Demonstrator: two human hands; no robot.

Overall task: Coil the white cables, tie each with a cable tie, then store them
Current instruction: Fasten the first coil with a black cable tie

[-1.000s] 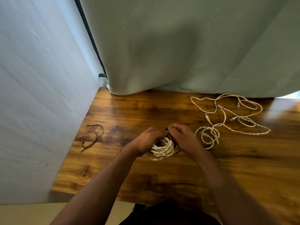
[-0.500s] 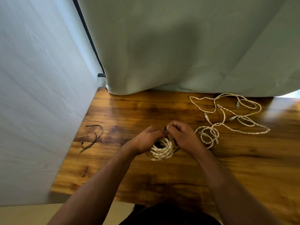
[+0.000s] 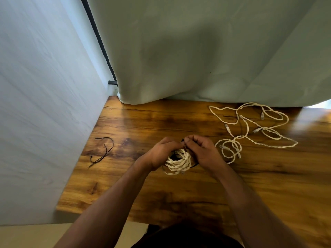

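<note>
A coiled white braided cable [image 3: 178,162] sits between my hands above the wooden table [image 3: 206,190]. My left hand [image 3: 162,152] holds the coil's left side, fingers curled over its top. My right hand [image 3: 200,149] pinches a thin black cable tie [image 3: 184,142] at the top of the coil; the tie's tail shows below my right hand. Further white cables [image 3: 250,126] lie loose and tangled at the right rear of the table. Spare black cable ties [image 3: 103,151] lie at the table's left edge.
A pale cloth backdrop [image 3: 197,51] hangs along the table's far edge and a light wall panel [image 3: 44,104] borders its left side. A dark pole [image 3: 97,34] runs in the corner between them.
Both hands have stayed at the coil, with only small finger movements at the black tie on its top. The loose cables and spare ties have not moved.
</note>
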